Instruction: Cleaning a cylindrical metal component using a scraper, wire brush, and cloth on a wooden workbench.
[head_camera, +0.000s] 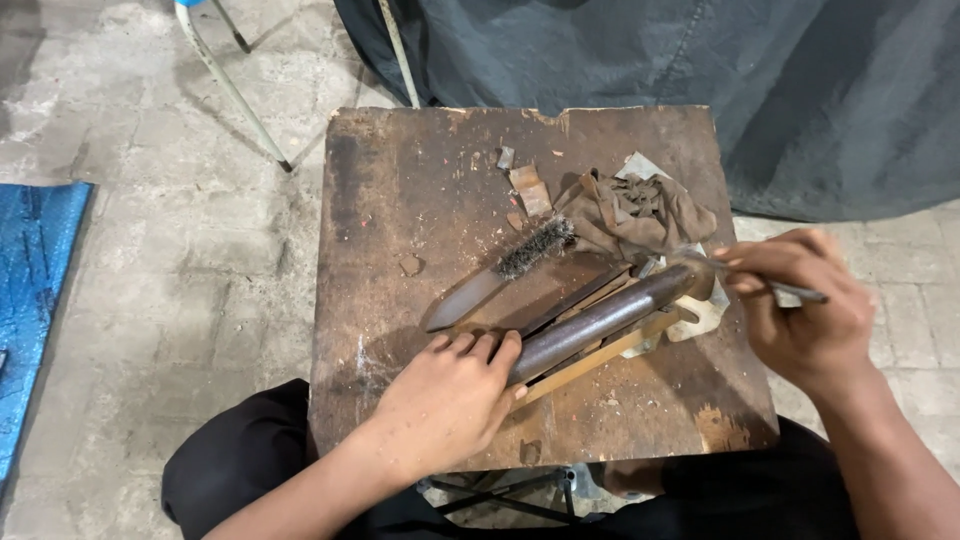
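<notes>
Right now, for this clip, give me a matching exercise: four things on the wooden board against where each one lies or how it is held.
Things:
1. wire brush
2. dark metal tube
3. brown rag
4. thin rod

Places or states:
A. pinched in the right hand
B. crumpled at the board's far right
C. pressed down at its near end by the left hand
D. lying free, bristles toward the rag

Pairs: 1-D, 2-C, 3-B, 4-A

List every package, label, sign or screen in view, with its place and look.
None in view: only a worn wooden board with a wire brush, a brown rag, a dark metal tube and two bare hands.
</notes>
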